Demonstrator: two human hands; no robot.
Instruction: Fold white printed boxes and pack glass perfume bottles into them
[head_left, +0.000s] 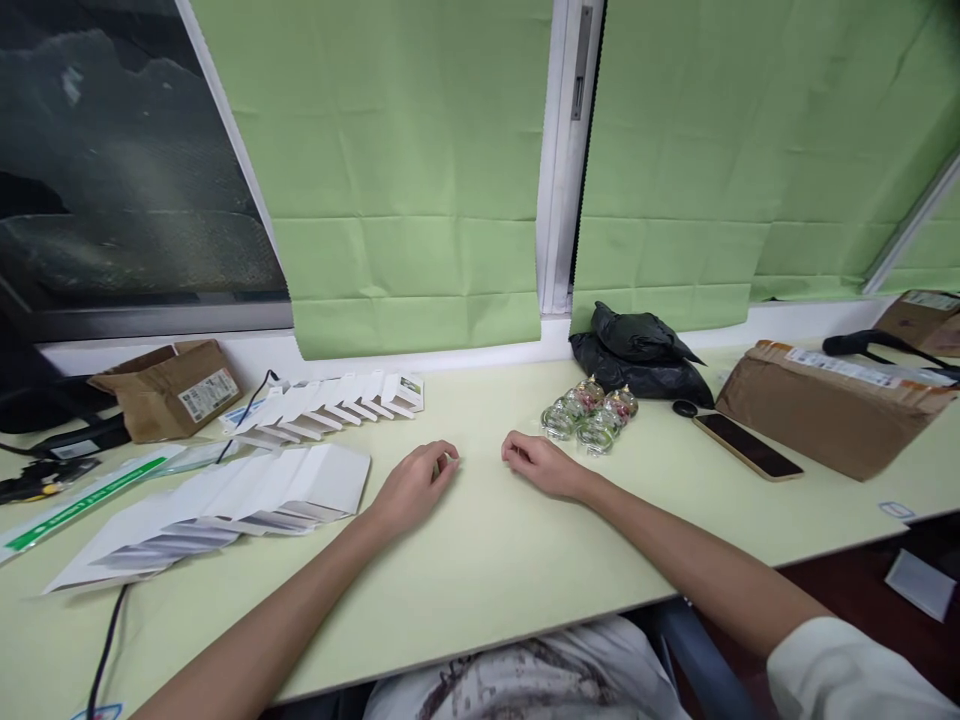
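Note:
My left hand (416, 487) rests on the table with its fingers loosely bent, a small gap between thumb and fingertips, and nothing held. Left of it lies a fanned row of white folded cartons (322, 478); behind that is a second row of smaller white boxes (330, 405). My right hand (541, 464) lies opposite with its fingers curled in, and no object shows in it. Close behind the right hand sits a cluster of clear-wrapped round ornaments (589, 415), greenish and pink with gold tops.
Black plastic bags (641, 355) lie against the wall. To the right are a phone (746, 445), a small black round object (684, 408) and a brown cardboard box (825, 410). An open carton (176, 390) and a black cable (109, 640) are at left.

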